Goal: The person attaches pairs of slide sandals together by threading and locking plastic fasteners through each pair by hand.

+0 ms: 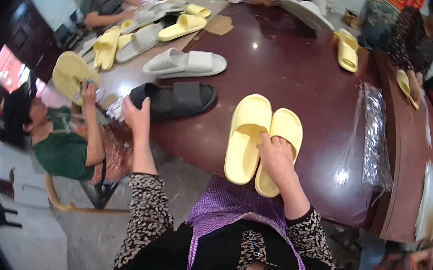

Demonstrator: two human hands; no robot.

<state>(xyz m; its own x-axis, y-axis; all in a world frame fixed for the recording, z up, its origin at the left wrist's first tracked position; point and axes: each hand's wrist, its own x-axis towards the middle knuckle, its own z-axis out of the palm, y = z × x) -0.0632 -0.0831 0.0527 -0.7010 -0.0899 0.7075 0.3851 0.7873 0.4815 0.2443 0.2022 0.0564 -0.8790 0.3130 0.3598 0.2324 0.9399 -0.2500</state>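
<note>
Pair of pale yellow slide sandals [258, 139] — laid side by side, toes away from the person, on the near edge of the dark red tabletop [297, 69], heels just overhanging it. Right hand [276, 154] rests on the right sandal of the pair, fingers curled down over its strap and footbed, closed on it rather than spread. Left hand [136, 116] — out to the left of the yellow pair, fingers wrapped over the heel end of a black slide sandal [175, 99] lying sideways on the tabletop. Beyond the black one, a grey-white sandal [184, 63]; to the right of the yellow pair, a crinkled clear plastic sleeve [374, 136]. Handling note, as a judgement: keep the yellow pair squared and pressed flat under the right hand so neither tips off the edge, and draw the black sandal in by the heel without dragging it across the pair.
</note>
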